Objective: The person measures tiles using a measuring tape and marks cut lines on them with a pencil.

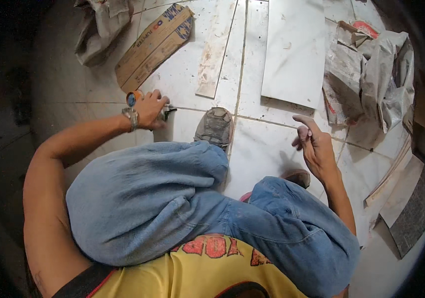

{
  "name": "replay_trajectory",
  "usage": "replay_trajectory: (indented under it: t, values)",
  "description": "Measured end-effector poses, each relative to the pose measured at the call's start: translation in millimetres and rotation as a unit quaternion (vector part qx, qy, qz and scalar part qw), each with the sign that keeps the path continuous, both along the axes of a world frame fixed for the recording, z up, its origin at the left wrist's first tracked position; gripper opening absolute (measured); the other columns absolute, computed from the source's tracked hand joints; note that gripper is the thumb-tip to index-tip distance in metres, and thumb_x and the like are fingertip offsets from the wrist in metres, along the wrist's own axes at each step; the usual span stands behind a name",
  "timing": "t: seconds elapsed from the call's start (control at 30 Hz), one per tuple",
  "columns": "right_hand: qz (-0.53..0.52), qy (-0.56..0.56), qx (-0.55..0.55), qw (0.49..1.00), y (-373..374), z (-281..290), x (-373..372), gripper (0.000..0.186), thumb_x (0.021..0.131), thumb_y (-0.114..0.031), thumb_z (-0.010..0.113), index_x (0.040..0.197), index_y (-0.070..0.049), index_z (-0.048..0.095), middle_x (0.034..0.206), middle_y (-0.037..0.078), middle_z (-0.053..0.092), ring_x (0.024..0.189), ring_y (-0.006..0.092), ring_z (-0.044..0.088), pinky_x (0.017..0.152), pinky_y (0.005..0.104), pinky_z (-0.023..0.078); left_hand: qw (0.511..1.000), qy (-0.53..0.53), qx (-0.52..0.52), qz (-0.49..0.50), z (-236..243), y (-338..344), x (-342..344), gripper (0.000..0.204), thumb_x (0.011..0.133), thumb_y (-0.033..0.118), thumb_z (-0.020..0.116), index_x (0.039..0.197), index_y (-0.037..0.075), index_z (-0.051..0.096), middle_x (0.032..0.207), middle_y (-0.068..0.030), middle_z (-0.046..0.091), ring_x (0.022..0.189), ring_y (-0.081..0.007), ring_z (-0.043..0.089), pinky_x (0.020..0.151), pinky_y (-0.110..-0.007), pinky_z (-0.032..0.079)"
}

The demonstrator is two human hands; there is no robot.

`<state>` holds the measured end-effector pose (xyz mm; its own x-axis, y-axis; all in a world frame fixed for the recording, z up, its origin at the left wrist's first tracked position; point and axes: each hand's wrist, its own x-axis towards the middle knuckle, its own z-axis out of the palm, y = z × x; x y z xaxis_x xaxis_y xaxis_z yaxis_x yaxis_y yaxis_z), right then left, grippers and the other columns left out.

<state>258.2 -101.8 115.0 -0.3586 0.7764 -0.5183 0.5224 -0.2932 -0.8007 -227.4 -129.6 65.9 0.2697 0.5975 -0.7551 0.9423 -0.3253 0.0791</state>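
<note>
My left hand [152, 110], with a watch on its wrist, reaches down near the floor left of my shoe [214, 128]. Its fingers curl over an object mostly hidden beneath it. A round orange end with a blue face [132, 98] shows beside the wrist, and a small dark green part [170, 112] sticks out past the fingers; its kind is unclear. My right hand [316, 146] hovers above the tiles near the right knee, index finger stretched out and the others loosely bent. Nothing can be made out in it.
Ahead lie a large white tile [294, 49], a narrow tile strip [216, 49] and a flattened brown cardboard piece [154, 45]. Crumpled grey sacks stand at far left [102, 32] and right [386, 74]. Tile offcuts [411, 203] lie at the right. Debris dots the floor.
</note>
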Motion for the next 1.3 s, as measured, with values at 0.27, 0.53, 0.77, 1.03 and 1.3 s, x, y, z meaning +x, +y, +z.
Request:
replay_trajectory:
  t: [0.27, 0.53, 0.77, 1.03, 1.3]
  values:
    - [0.051, -0.11, 0.271, 0.955, 3.8, -11.0, 3.7, 0.028, 0.092, -0.027, 0.066, 0.088, 0.001, 0.06, 0.086, 0.018, 0.053, 0.081, 0.0357, 0.052, 0.074, 0.0444, 0.043, 0.998, -0.05, -0.017, -0.044, -28.7, -41.5, -31.6, 0.065, 0.071, 0.008, 0.071, 0.132, 0.016, 0.049, 0.134, -0.0238, 0.043, 0.126, -0.0403, 0.043, 0.102, -0.047, 0.041]
    - [-0.005, 0.123, 0.182, 0.975, -11.8, -11.6, -34.2, 0.038, 0.089, -0.025, 0.07, 0.12, -0.005, 0.061, 0.1, 0.015, 0.06, 0.086, 0.0357, 0.061, 0.081, 0.0419, 0.051, 0.741, -0.366, -0.283, 0.487, 8.8, 63.5, 87.3, 0.048, 0.098, 0.037, 0.051, 0.14, 0.015, 0.043, 0.075, 0.0004, 0.053, 0.063, -0.0128, 0.056, 0.053, -0.029, 0.05]
    - [-0.059, 0.06, 0.312, 0.946, -10.1, -7.3, -69.7, 0.064, 0.076, -0.034, 0.08, 0.122, 0.002, 0.055, 0.106, 0.022, 0.062, 0.1, 0.0364, 0.063, 0.087, 0.0412, 0.052, 0.725, -0.325, -0.385, 0.47, 13.2, 81.8, 252.7, 0.067, 0.1, 0.063, 0.022, 0.12, 0.008, 0.056, 0.087, -0.0119, 0.063, 0.074, -0.0239, 0.064, 0.066, -0.04, 0.055]
    - [-0.277, 0.226, -0.181, 0.916, -7.3, -48.1, -48.7, 0.035, 0.093, -0.031, 0.067, 0.102, 0.002, 0.061, 0.081, 0.008, 0.065, 0.067, 0.0119, 0.06, 0.052, 0.0247, 0.044, 0.825, -0.465, -0.216, 0.238, 19.6, 81.2, 253.8, 0.079, 0.094, 0.073, 0.033, 0.129, 0.004, 0.053, 0.093, -0.0113, 0.063, 0.075, -0.0178, 0.059, 0.062, -0.035, 0.053]
    - [-0.141, 0.226, -0.199, 0.943, -5.6, -79.0, -35.0, 0.024, 0.092, -0.025, 0.066, 0.098, -0.002, 0.063, 0.069, 0.0, 0.056, 0.055, 0.0083, 0.048, 0.048, 0.022, 0.034, 0.869, -0.476, -0.128, 0.046, -16.5, 70.2, 236.5, 0.085, 0.087, 0.052, 0.068, 0.147, 0.003, 0.034, 0.12, -0.0204, 0.06, 0.097, -0.0261, 0.064, 0.087, -0.038, 0.05]
